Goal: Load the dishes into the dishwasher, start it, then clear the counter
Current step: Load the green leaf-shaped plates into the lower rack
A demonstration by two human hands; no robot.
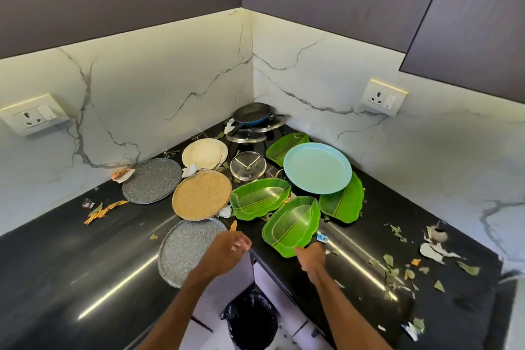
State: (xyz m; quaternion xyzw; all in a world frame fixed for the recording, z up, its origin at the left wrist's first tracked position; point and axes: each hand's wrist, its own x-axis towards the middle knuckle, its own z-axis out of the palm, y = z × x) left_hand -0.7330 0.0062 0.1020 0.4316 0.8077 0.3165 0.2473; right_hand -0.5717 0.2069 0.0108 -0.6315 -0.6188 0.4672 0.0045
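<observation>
Head view: every dish sits unloaded around the black counter's (85,264) inner corner. The left hand (224,247), loosely curled and empty, hovers beside the speckled grey round plate (184,250); the right hand (311,257) pinches the green leaf-shaped plastic plate (291,224) at the front edge. Scraps remain; loading looks barely begun.

green leaf-shaped plates (291,226) and speckled round plates (186,251) lie crowded, apparently overlapping, on black counter (71,264).
</observation>
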